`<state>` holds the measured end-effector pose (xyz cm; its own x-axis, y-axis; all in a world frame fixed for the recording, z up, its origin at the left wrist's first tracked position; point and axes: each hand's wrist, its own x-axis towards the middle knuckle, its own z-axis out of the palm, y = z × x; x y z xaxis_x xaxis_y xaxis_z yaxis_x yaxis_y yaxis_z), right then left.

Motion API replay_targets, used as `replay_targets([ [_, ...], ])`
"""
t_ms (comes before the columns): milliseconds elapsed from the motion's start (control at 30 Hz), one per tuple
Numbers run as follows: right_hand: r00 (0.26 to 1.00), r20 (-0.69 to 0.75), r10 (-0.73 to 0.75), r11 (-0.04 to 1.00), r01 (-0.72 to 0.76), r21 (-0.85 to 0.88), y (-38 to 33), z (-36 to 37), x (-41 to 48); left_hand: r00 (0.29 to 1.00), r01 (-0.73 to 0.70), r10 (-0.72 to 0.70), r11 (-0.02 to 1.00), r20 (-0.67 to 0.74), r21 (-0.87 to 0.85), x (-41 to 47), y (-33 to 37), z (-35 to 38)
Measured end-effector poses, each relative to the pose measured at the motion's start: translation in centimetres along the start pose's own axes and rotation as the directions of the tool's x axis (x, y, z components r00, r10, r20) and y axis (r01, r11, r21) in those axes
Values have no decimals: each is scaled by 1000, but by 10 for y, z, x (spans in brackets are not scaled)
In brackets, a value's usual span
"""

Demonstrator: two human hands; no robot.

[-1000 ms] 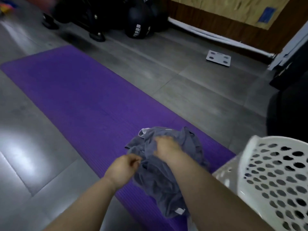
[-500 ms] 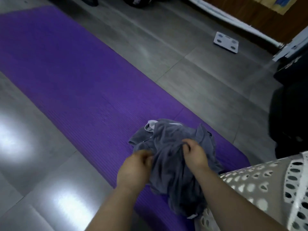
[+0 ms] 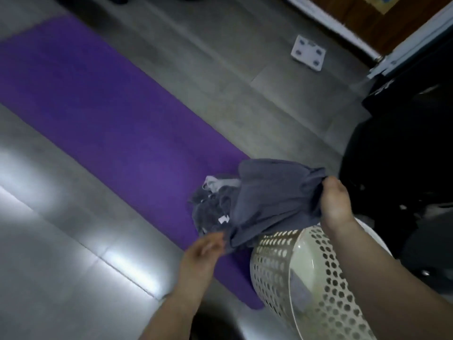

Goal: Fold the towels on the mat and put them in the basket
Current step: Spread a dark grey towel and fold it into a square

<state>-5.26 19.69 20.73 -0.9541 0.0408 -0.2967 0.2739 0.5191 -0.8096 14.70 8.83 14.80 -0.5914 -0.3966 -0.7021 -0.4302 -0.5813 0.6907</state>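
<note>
**Hands at the grey towel, one corner raised**

Nearest the camera, the left hand is reached toward the low near edge of the towel. Its fingers are blurred, so it cannot be told whether the cloth is pinched or only touched. The right hand is held higher and further right, with an upper corner of the towel pinched between thumb and fingers. The cloth is thereby drawn up and sideways, apparently so that it can be opened out of its crumple before any fold is made.

Under the right forearm, the white perforated basket is set just beside the near end of the mat, presumably so that folded pieces can be dropped in without a reach. No folded towel can be made out inside it.

Beyond the hands, the lower part of the towel is left bunched on the near right end of the purple mat, with a white label and a paler cloth showing in the heap. Folding is judged not yet begun.

Further off, the mat is stretched away to the left across the grey tiled floor, and a white bathroom scale is seen lying far right.
</note>
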Motion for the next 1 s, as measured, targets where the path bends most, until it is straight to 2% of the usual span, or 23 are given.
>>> replay_targets([
  [100, 994, 82, -67, 988, 55, 142, -86, -45, -31, 949, -299, 276, 942, 155, 151, -30, 116, 25],
  [167, 974, 178, -140, 957, 87, 277, -134, -75, -51, 896, -420, 381, 894, 228, 158, -53, 175, 48],
  [233, 941, 249, -230, 931, 138, 338, -169, -102, -69, 839, -506, 447, 850, 309, 146, -76, 212, 69],
  [300, 911, 268, -314, 900, 196, 390, -191, -126, -84, 794, -552, 468, 822, 386, 139, -99, 238, 86],
  [400, 900, 216, -378, 861, 256, 440, -208, -166, -101, 741, -620, 480, 758, 470, 203, -135, 269, 102],
  [500, 917, 126, -378, 870, 306, 387, -202, -206, -112, 710, -683, 544, 686, 446, 251, -172, 296, 109],
  [567, 922, 110, -371, 910, 337, 239, -191, -228, -116, 668, -741, 585, 580, 460, 338, -195, 312, 119],
  [633, 919, 114, -377, 924, 366, 111, -188, -243, -121, 609, -792, 590, 425, 530, 438, -217, 320, 136],
  [700, 866, 160, -474, 881, 462, 104, -193, -252, -129, 556, -828, 564, 311, 610, 467, -235, 317, 155],
  [767, 779, 276, -563, 826, 543, 151, -206, -253, -145, 506, -856, 560, 231, 656, 462, -248, 310, 171],
  [833, 696, 370, -615, 783, 596, 181, -215, -248, -155, 484, -865, 577, 203, 658, 458, -258, 304, 177],
  [867, 683, 373, -628, 771, 610, 183, -218, -247, -157, 471, -870, 585, 184, 660, 458, -263, 303, 176],
  [1000, 721, 309, -621, 784, 583, 215, -222, -233, -159, 489, -837, 642, 155, 590, 525, -259, 296, 151],
])
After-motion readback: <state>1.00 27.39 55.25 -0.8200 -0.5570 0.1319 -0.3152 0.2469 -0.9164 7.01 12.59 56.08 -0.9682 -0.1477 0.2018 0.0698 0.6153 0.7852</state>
